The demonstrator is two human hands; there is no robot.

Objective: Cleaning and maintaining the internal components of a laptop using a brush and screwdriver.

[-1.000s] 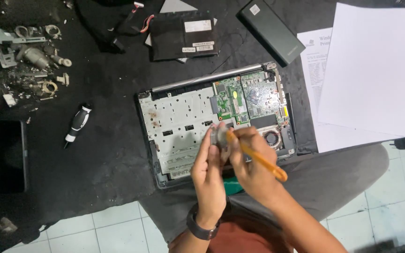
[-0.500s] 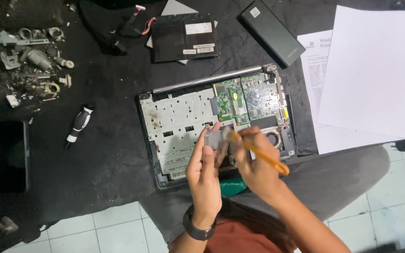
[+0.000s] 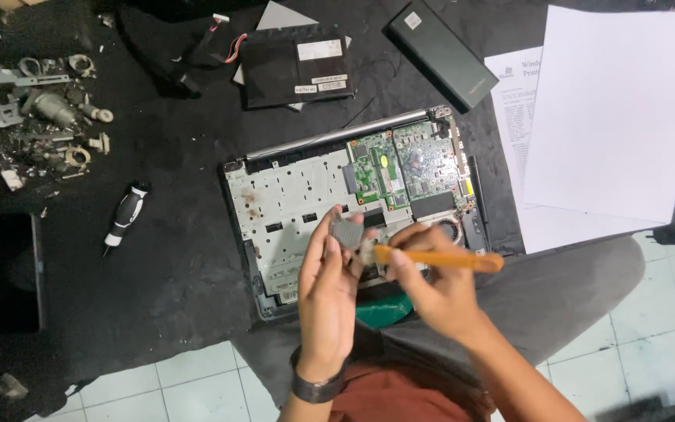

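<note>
Seen from above, a small grey ribbed metal part (image 3: 347,233) is pinched between the fingers of the left hand (image 3: 328,285), just over the near edge of an opened laptop base (image 3: 291,195) whose green circuit board (image 3: 400,166) is exposed. An orange-handled brush (image 3: 439,259) is gripped in the right hand (image 3: 435,285), its tip touching the part. A black-and-white screwdriver (image 3: 124,216) is laid on the dark mat (image 3: 173,266) to the left, with white paper sheets (image 3: 611,109) at the right.
</note>
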